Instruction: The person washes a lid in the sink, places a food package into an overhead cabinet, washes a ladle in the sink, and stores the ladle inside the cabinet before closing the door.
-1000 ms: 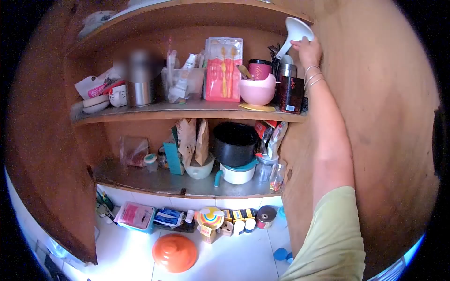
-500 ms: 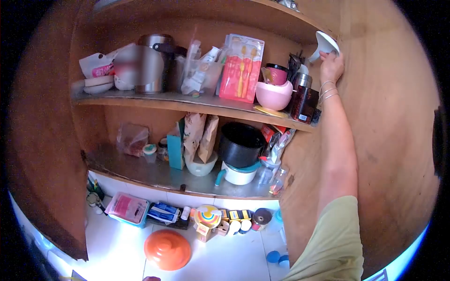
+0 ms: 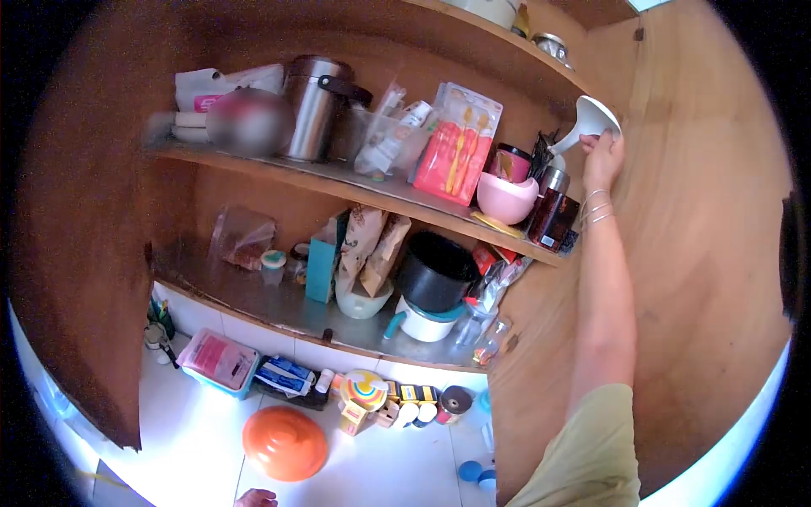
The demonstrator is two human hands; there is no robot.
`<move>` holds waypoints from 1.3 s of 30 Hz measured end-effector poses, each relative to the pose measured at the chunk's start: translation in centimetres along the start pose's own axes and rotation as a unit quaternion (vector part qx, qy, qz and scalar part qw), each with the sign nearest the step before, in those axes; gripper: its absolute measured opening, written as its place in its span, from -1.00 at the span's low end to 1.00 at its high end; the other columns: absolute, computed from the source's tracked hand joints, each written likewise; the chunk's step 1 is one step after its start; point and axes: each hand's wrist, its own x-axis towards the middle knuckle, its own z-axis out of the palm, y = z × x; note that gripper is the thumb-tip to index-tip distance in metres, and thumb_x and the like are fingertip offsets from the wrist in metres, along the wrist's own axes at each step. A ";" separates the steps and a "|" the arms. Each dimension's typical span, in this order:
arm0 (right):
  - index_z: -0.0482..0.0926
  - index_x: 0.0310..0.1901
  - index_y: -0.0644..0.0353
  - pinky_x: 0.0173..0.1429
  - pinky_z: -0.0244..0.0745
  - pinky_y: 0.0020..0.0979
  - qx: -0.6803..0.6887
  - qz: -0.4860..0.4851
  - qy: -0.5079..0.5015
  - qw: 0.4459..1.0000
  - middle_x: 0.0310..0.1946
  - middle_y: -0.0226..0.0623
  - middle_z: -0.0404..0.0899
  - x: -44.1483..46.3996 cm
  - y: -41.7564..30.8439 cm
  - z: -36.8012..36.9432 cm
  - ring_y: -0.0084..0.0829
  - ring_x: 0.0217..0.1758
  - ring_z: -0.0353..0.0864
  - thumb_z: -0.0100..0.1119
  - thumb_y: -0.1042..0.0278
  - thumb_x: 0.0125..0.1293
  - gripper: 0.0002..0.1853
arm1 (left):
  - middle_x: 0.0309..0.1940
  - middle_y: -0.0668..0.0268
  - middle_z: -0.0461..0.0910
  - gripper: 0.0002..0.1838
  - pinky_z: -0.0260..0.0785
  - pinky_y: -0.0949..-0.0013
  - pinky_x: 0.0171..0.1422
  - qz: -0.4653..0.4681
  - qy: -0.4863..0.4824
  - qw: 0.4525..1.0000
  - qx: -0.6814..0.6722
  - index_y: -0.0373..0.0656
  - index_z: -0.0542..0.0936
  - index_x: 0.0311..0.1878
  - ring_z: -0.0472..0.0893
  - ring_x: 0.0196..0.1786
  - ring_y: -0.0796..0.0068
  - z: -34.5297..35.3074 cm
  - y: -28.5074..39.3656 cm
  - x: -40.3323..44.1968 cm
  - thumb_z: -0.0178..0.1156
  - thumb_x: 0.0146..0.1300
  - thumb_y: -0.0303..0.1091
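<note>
My right hand is raised at the right end of the upper shelf, closed on a white funnel. The funnel's wide mouth tilts up to the right, and its narrow stem points down left toward a bunch of dark utensils. Below the hand stand a dark red box, a steel-topped flask and a pink bowl with a pink-labelled jar in it. My left hand just enters at the bottom edge below an orange lid; most of it is cut off.
A steel thermos jug, a clear bin of tubes and a toothbrush pack line the upper shelf. Below are a black pot, a white pan and paper bags. The wooden side wall borders my right arm.
The view has shifted and tilted. My right hand still grips the funnel, now a little lower in view, its stem closer to the dark utensils. More of my left hand shows at the bottom.
</note>
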 end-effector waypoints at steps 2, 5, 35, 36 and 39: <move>0.29 -0.23 0.33 -0.48 0.37 -0.52 0.005 -0.008 -0.004 1.000 -0.50 -0.24 0.46 -0.6 -1.7 0.3 -0.46 -0.55 0.50 -0.27 0.32 0.24 -0.76 | -0.36 0.17 0.52 -0.89 0.32 0.45 -0.44 -0.001 0.005 1.000 -0.012 -0.26 0.50 -0.42 0.50 -0.39 0.33 -0.2 0.5 -0.2 0.01 -0.04 -0.55; 0.28 -0.23 0.33 -0.50 0.38 -0.53 0.024 0.017 -0.001 1.000 -0.50 -0.23 0.46 -0.6 -3.3 0.5 -0.44 -0.55 0.52 -0.28 0.34 0.23 -0.77 | -0.39 0.18 0.52 -0.89 0.31 0.46 -0.45 0.021 0.009 1.000 -0.012 -0.25 0.50 -0.39 0.49 -0.42 0.37 -0.4 -0.1 -0.9 0.02 -0.03 -0.56; 0.36 -0.12 0.24 0.00 0.26 -0.46 -0.072 -0.022 -0.450 0.890 -0.19 -0.19 0.41 -9.2 -16.0 6.8 -0.37 -0.10 0.40 0.15 0.40 -0.10 -0.58 | -0.44 0.19 0.50 -0.90 0.33 0.45 -0.44 0.079 0.071 0.993 -0.049 -0.23 0.49 -0.35 0.47 -0.50 0.40 -4.1 -2.2 -5.8 0.05 0.03 -0.49; 0.34 -0.10 0.26 0.02 0.25 -0.45 -0.079 -0.059 -0.428 0.899 -0.17 -0.18 0.39 -9.3 -16.3 6.7 -0.35 -0.08 0.38 0.20 0.34 -0.13 -0.51 | -0.44 0.20 0.50 -0.90 0.33 0.45 -0.44 0.084 0.068 0.993 -0.048 -0.23 0.50 -0.35 0.47 -0.50 0.41 -4.1 -2.3 -5.9 0.06 0.03 -0.48; 0.31 -0.07 0.30 0.05 0.23 -0.42 -0.084 -0.037 -0.400 0.912 -0.15 -0.12 0.36 -9.0 -18.3 6.0 -0.29 -0.05 0.36 0.26 0.26 -0.18 -0.42 | -0.44 0.21 0.50 -0.90 0.33 0.45 -0.44 0.074 0.067 0.994 -0.050 -0.22 0.50 -0.34 0.47 -0.50 0.43 -3.8 -2.5 -6.2 0.07 0.04 -0.47</move>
